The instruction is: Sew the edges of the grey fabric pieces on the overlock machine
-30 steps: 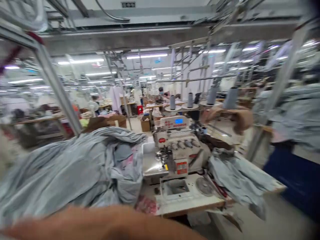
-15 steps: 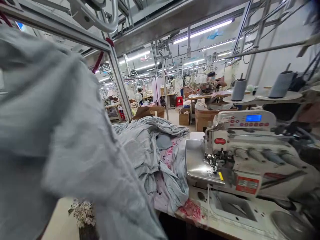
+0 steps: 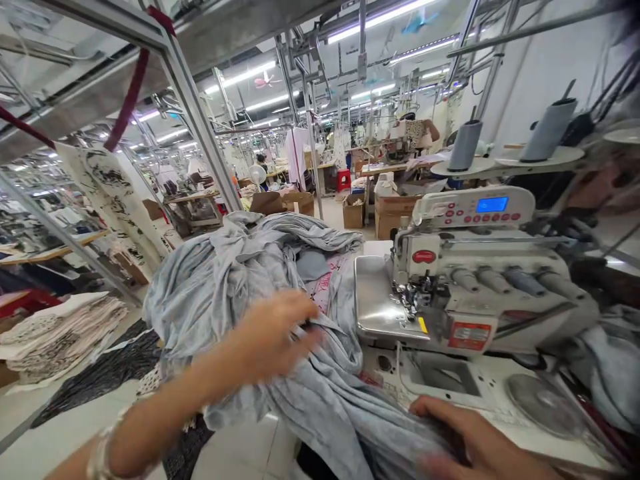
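Trailing from a heap (image 3: pixel 215 287) left of the machine (image 3: pixel 487 257), grey cloth (image 3: pixel 345 403) reached the right hand (image 3: pixel 483 440), which held it between thumb and fingers. Over the heap, the left hand (image 3: pixel 277 333) was blurred; I couldn't tell its grip. I judged the cloth partly spread, none yet on the metal plate (image 3: pixel 375 300); what remained was unclear.

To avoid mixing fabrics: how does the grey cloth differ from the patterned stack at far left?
Arrangement: the grey cloth is heaped and rumpled; the patterned stack lies in flat layers. Look: the grey cloth is faintly mottled; the patterned stack is pale with dark print. Place: the grey cloth runs from beside the sewing machine to the right hand; the patterned stack lies untouched. Both are fabric.
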`<state>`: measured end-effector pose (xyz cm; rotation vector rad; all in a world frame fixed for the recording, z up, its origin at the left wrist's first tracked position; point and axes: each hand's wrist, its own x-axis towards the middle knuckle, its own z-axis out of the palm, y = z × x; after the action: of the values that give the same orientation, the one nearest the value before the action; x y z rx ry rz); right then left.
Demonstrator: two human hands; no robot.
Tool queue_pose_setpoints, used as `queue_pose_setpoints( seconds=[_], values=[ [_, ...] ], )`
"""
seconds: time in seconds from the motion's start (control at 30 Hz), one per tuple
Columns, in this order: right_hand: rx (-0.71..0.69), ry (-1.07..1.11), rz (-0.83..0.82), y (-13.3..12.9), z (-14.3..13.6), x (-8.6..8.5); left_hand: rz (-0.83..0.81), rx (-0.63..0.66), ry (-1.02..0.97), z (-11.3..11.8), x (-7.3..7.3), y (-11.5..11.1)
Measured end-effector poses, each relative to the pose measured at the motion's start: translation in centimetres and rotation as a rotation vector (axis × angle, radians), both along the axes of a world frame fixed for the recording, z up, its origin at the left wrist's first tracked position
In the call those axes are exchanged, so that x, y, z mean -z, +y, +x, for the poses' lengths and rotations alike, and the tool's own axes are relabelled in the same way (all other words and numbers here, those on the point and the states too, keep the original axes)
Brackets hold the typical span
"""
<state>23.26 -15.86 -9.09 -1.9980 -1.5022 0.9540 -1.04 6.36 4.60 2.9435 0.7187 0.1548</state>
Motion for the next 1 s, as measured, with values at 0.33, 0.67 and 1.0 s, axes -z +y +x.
queue_pose_setpoints(
  seconds=[0.33,0.67,1.0],
  values=[
    [0.098,-0.159,0.017,-3.2,4.3,-6.6,-0.314,0.388,0.214,6.1,1.6,-2.4],
    [0.099,0.234,0.279,4.8,2.7,-5.5,0.331,-0.034,-0.015,4.1,4.1,-1.2],
    [0.334,0.614,0.308,6.7,1.6,-6.0,0.2,-0.32,-0.828,8.6,19.7,-13.3]
  ],
)
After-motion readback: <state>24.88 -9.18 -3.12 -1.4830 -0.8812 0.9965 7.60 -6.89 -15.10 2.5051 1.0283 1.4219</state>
